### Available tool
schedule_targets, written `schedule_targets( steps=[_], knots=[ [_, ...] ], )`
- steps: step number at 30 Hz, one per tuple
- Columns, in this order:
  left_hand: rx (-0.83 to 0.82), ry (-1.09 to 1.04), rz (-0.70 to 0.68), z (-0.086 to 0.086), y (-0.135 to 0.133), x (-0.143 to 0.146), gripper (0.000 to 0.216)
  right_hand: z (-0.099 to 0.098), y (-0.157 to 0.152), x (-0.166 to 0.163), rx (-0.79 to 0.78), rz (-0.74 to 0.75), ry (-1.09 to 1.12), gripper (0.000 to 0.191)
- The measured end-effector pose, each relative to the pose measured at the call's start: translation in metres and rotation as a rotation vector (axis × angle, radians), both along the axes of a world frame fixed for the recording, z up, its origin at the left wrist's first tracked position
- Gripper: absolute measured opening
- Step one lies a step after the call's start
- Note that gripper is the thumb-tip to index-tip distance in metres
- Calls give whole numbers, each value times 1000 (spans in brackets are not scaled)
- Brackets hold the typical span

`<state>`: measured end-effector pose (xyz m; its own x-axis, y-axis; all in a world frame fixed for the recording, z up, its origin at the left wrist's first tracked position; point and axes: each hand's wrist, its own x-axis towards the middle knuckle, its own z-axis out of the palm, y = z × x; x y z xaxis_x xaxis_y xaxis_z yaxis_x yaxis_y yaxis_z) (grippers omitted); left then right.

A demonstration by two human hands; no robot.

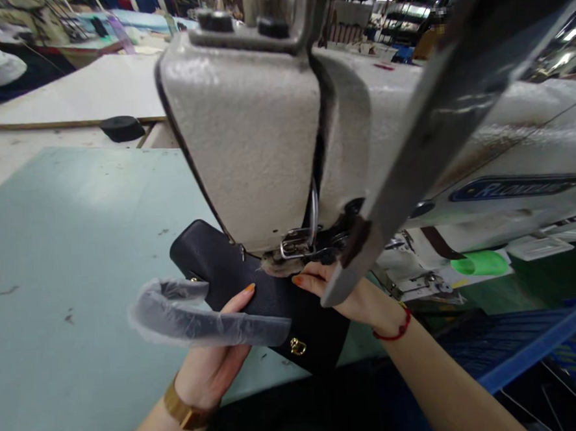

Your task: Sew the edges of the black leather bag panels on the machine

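A dark navy leather bag piece (232, 264) with a small gold clasp (298, 346) lies under the head of a white industrial sewing machine (248, 133). Its strap (201, 321) is wrapped in clear plastic and curls out to the left. My left hand (214, 363) grips the bag and the wrapped strap from below, thumb on top. My right hand (344, 293) presses on the bag right beside the presser foot (299, 244), partly hidden behind a grey metal bar (412, 169).
The pale green table (76, 254) stretches to the left. A black round object (121, 128) sits at its far edge by a white board. A blue plastic crate (545, 349) stands at lower right. A green part (481, 263) sits under the machine arm. People work in the background.
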<state>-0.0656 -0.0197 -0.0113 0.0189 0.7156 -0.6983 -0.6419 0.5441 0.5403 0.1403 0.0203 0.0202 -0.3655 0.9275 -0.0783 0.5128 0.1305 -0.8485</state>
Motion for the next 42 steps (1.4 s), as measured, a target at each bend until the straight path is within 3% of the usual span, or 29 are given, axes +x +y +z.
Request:
schedule_targets(
  steps=[19,25,31,42],
  knots=[
    [-23,-94,81,12,2,16,24,12,-5,1,4,49,-263,32],
    [59,-65,46,9,2,16,24,17,-4,1,-3,49,-245,33],
    [23,0,64,7,3,14,24,6,-5,1,57,-6,-192,31],
    [65,39,18,1,8,9,25,2,-3,0,82,38,-149,31]
  ],
)
